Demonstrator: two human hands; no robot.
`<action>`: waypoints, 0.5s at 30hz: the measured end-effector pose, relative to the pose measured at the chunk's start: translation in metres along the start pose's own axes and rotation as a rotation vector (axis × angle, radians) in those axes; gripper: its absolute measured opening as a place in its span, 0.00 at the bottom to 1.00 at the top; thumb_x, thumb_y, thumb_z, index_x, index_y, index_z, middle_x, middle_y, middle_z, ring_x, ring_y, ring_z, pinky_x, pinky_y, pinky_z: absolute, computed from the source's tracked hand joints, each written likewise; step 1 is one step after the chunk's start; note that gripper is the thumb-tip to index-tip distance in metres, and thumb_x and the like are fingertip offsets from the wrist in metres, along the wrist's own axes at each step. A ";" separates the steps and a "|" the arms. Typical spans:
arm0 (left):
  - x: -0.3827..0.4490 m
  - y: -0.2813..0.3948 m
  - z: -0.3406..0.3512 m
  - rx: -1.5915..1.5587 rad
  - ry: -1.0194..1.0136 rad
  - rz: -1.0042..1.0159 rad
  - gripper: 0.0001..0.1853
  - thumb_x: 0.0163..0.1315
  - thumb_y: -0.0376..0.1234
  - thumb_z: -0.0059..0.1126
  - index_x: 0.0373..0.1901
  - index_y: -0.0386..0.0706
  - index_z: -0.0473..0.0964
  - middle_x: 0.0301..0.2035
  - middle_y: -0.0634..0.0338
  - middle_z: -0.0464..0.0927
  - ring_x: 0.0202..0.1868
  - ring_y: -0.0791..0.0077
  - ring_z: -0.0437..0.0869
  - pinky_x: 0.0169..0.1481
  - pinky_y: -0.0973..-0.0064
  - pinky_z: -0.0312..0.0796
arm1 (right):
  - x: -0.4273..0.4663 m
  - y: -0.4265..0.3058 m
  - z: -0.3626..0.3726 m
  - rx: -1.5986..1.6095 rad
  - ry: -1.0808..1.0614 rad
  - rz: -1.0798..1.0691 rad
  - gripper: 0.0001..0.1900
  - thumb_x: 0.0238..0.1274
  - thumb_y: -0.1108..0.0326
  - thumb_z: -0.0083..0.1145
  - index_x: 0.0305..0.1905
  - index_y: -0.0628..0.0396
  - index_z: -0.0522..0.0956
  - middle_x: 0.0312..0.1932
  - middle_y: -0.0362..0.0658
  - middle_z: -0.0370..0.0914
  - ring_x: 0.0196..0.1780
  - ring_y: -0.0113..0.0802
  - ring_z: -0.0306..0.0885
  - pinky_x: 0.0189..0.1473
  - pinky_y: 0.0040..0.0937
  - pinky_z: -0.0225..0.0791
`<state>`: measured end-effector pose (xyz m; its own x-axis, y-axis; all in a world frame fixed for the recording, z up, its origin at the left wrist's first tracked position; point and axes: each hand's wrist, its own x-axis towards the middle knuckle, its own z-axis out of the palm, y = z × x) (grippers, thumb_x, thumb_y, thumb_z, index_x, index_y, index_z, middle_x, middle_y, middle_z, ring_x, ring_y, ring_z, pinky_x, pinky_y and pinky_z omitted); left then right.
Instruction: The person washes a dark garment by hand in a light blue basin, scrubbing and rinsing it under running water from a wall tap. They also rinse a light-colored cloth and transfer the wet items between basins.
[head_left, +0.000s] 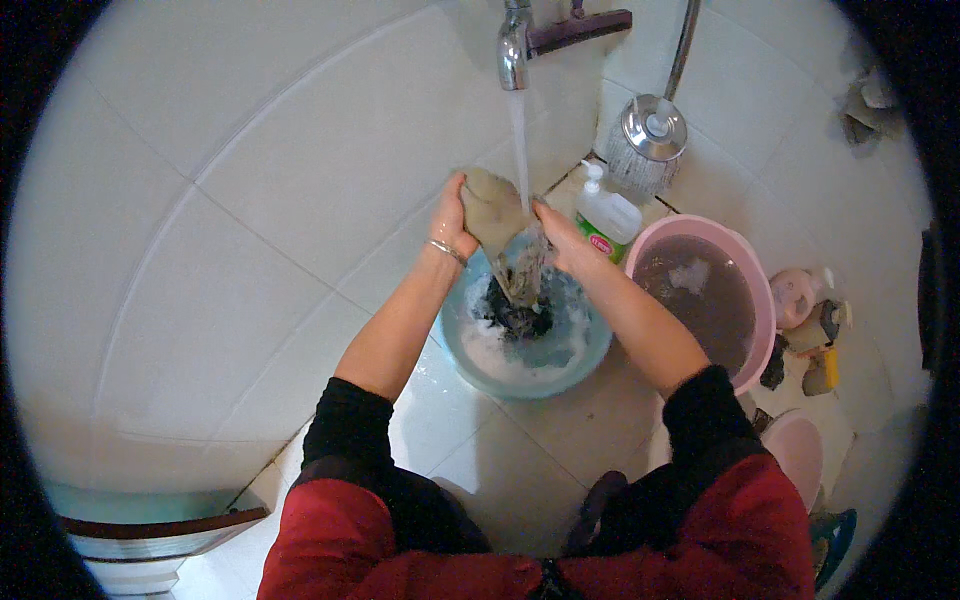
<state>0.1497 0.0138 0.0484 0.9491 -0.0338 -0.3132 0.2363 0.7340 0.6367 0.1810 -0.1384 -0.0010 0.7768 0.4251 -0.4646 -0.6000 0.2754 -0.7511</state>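
My left hand (452, 217), with a bracelet at the wrist, grips one side of a wet beige cloth (493, 206). At the other side of the cloth my right hand (556, 229) holds on to it. Water runs from a chrome tap (514, 56) onto the cloth between both hands and falls below it. The lower end of the cloth hangs over a light blue basin (495, 379) that stands on the floor. Dark fabric (521, 319) lies in the sudsy water inside the basin.
A pump bottle (609, 214) with a green label stands right of the blue basin. Beside it is a pink basin (761, 330) of murky water. A mop (649, 150) leans in the corner. Several small items and a pink tub (796, 454) lie at the right. Tiled wall rises at the left.
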 end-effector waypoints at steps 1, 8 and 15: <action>-0.001 0.007 0.000 0.005 -0.001 0.070 0.22 0.58 0.50 0.41 0.42 0.43 0.70 0.40 0.57 0.75 0.43 0.63 0.75 0.51 0.62 0.67 | -0.003 0.000 -0.004 -0.179 0.043 0.059 0.23 0.53 0.53 0.48 0.52 0.53 0.66 0.54 0.48 0.63 0.55 0.45 0.61 0.53 0.49 0.57; 0.001 0.016 0.007 0.005 -0.052 0.216 0.23 0.59 0.51 0.42 0.43 0.42 0.68 0.40 0.56 0.74 0.42 0.63 0.75 0.49 0.62 0.67 | -0.022 0.005 -0.011 -0.145 0.023 0.245 0.33 0.53 0.45 0.47 0.61 0.46 0.52 0.63 0.50 0.45 0.62 0.58 0.48 0.55 0.60 0.51; -0.015 -0.003 0.036 0.004 -0.140 0.139 0.24 0.58 0.51 0.46 0.46 0.42 0.67 0.42 0.56 0.73 0.44 0.64 0.74 0.50 0.63 0.66 | -0.019 -0.010 0.015 0.392 -0.339 0.090 0.36 0.52 0.36 0.43 0.59 0.51 0.59 0.57 0.46 0.61 0.58 0.46 0.60 0.56 0.50 0.57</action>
<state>0.1419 -0.0118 0.0767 0.9922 -0.0264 -0.1216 0.1017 0.7356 0.6697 0.1696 -0.1366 0.0223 0.6522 0.6993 -0.2926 -0.7385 0.4990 -0.4534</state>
